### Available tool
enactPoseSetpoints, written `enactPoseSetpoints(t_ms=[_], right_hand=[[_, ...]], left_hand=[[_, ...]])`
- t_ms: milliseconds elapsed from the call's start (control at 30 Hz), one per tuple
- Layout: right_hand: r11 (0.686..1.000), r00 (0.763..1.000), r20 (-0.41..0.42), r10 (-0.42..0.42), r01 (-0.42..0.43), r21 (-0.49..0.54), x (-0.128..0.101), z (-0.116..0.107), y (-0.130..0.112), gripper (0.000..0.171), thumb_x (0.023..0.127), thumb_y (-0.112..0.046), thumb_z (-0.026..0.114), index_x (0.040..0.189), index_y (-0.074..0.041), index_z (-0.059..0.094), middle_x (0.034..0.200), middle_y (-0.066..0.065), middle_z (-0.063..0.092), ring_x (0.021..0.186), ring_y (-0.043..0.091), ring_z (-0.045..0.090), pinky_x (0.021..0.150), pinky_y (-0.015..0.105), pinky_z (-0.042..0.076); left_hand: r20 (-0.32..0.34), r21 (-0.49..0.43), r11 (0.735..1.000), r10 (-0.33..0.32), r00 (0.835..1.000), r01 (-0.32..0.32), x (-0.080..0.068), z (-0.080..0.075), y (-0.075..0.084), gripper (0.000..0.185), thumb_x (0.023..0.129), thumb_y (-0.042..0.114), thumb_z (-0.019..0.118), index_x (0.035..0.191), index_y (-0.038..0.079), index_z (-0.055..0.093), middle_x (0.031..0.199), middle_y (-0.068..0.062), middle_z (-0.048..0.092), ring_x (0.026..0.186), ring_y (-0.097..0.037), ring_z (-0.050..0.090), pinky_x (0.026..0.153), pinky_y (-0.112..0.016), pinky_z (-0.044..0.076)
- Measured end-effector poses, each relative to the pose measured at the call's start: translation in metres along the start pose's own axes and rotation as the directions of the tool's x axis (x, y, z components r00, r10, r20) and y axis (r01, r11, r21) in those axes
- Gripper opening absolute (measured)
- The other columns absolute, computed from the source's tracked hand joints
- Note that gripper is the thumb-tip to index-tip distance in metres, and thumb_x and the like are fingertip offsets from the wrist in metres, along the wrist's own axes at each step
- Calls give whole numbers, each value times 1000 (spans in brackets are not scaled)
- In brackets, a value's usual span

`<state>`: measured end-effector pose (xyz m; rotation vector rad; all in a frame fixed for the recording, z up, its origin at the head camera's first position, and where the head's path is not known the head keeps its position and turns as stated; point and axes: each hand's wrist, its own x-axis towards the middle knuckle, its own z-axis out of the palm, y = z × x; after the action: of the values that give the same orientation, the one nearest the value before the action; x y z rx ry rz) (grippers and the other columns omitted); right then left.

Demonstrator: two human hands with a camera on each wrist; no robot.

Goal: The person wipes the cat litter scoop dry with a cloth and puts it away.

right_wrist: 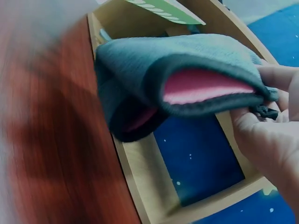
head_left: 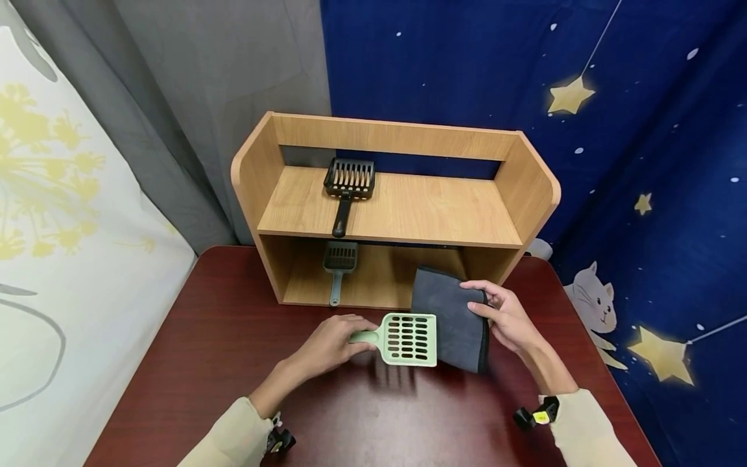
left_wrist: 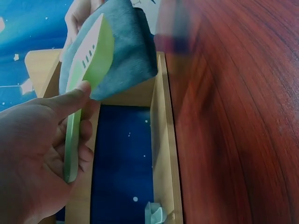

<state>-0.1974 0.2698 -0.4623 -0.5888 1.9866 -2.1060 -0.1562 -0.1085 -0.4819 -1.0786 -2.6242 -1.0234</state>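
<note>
My left hand (head_left: 329,344) grips the handle of a light green slotted scoop (head_left: 405,338), held level above the red-brown table (head_left: 204,363). In the left wrist view the thumb (left_wrist: 70,100) lies along the scoop (left_wrist: 91,60). My right hand (head_left: 504,314) pinches the edge of a folded grey cloth (head_left: 452,318) that hangs beside and partly behind the scoop. The right wrist view shows the cloth (right_wrist: 154,65) with a pink inner side, fingers (right_wrist: 275,77) on its hem.
A wooden two-tier shelf (head_left: 397,207) stands at the back of the table. A black slotted scoop (head_left: 348,185) lies on its upper board and a grey scoop (head_left: 338,266) on the lower one. Curtains hang behind and on both sides.
</note>
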Motion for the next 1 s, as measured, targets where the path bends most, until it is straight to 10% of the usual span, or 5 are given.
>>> enactPoseSetpoints(t_ms=[333,733,1000], right_hand=[[868,997,83,-6,-36,496,7,16,11,50,105,15,37,139,-11,64,132,5,69,117,19,70,93,35,60],[887,994,67,83,-105,449,23,46,17,40,106,3,52,132,-22,68,113,3,63,90,14,74,79,25,60],[863,998,60,22,-49,503,16,37,5,47,105,13,42,133,-15,67,122,4,69,107,17,73,88,29,59]], left_hand=[[-141,-66,995,67,988,-77,6,5,1,32,85,11,89,116,10,80,101,2,77,87,-8,66,74,-26,55],[-184,-198,963,145,972,-181,26,22,19,33,87,11,86,119,4,80,99,-2,77,90,-11,67,76,-24,56],[-173,-175,973,121,977,-152,23,16,14,35,86,10,87,120,3,80,102,-4,79,93,-13,71,77,-26,58]])
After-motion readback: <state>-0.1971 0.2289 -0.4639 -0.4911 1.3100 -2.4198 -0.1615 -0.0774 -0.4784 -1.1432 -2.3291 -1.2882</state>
